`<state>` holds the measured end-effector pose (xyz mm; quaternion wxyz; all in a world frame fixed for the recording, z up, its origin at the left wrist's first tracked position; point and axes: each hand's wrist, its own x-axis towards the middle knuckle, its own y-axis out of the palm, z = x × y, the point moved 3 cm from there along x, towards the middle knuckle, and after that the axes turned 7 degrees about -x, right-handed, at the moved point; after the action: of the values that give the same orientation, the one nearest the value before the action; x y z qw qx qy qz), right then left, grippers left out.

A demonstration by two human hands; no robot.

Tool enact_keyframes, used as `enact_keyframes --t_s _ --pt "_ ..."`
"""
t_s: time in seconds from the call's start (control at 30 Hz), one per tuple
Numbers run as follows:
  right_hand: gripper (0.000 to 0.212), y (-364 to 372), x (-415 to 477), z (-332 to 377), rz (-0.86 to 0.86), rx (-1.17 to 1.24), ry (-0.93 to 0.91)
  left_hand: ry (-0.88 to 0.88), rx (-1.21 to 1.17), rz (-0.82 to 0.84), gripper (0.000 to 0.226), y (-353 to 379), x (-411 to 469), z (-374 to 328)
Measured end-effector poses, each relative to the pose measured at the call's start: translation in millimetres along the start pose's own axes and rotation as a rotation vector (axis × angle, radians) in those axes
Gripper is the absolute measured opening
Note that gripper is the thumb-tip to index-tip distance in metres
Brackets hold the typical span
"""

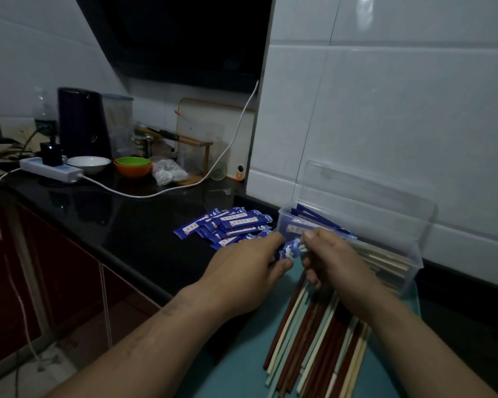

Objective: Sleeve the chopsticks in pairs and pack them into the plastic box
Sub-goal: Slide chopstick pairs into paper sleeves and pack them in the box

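At the far left of the dark surface (pixel 144 225) sits a white power strip (pixel 51 168). Beside it are a white bowl (pixel 88 164) and an orange bowl (pixel 133 169) with a green one nested inside.

Nearer the middle lies a loose pile of empty blue sleeves (pixel 230 225), just beyond the left hand (pixel 247 265). That hand is curled around one sleeve (pixel 288 249). Most of the sleeve is hidden in the grip, and its open end points right.

The right hand (pixel 337 262) meets it there with fingers curled. It pinches what looks like the pale tips of a pair of chopsticks (pixel 300 248) at the sleeve's mouth, though how far the pair has gone in cannot be told.

Below both wrists the unsleeved chopsticks (pixel 308 340), red-brown and pale, lie fanned on a teal mat (pixel 236 369).

Just behind and to the right of the hands stands the clear plastic box (pixel 408 254), its lid raised against the tiles. Several sleeved pairs (pixel 314 221) already lie in it lengthwise.

Sleeve and pair look lined up end to end, roughly left to right, so the feeding push should run along that line. The right hand is the nearer one to the box for the drop.
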<state>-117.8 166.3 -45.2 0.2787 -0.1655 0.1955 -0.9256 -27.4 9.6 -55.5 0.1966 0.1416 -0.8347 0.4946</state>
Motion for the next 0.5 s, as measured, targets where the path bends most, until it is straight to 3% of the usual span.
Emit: enact_keyframes --t_s 0.1,0.23,0.4,0.5 --pt "0.037 -0.5 2.1 -3.5 -0.020 0.001 0.018 -0.008 -0.022 -0.017 0.025 -0.2 -0.3 -0.5" --pt "0.048 2.6 2.2 -6.7 0.093 0.057 0.056 0.000 -0.009 -0.018 0.029 -0.1 0.3 -1.4" --pt "0.047 2.7 2.1 -1.7 0.094 0.125 0.077 0.028 0.034 -0.047 0.021 -2.8 1.9 -2.5" --pt "0.049 4.0 0.3 -0.1 0.135 0.088 0.054 0.028 0.066 -0.031 0.032 0.7 2.7 1.7"
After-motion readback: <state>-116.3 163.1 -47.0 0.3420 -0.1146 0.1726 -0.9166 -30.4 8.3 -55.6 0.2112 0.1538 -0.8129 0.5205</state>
